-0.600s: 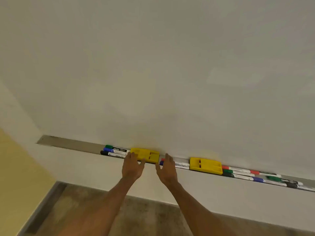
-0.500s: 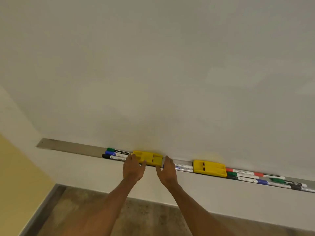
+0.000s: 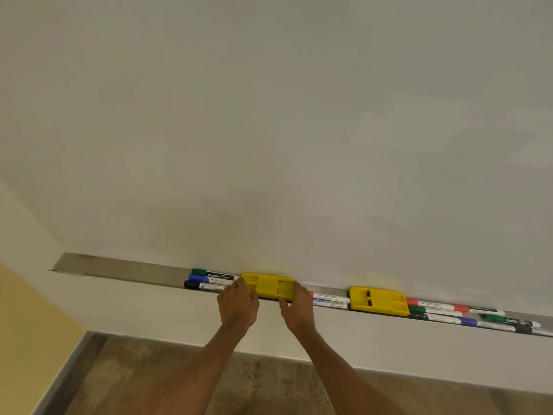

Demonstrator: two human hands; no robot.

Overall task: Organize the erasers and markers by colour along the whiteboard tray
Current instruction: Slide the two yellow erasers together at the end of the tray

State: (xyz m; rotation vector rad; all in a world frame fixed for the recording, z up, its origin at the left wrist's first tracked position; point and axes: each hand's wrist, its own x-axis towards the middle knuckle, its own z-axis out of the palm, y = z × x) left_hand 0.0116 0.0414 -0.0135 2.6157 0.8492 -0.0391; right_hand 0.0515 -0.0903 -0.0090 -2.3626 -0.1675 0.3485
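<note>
A metal whiteboard tray (image 3: 119, 269) runs along the wall. On it lies a yellow eraser (image 3: 267, 287), held from both ends. My left hand (image 3: 238, 307) grips its left end, thumb on the front edge. My right hand (image 3: 296, 310) grips its right end. To the left of it lie a green marker (image 3: 199, 271), a blue marker (image 3: 196, 278) and a black marker (image 3: 191, 285). A second yellow eraser (image 3: 378, 301) sits further right, with two markers (image 3: 329, 299) between the erasers.
Right of the second eraser, several red, green, blue and black markers (image 3: 466, 317) lie mixed along the tray. The white board (image 3: 269, 130) rises behind. Below are a white wall band and a brown floor (image 3: 179, 378).
My right hand moved left from the markers onto the eraser's right end. My left thumb closed onto the eraser's front edge. The view drifted slightly.
</note>
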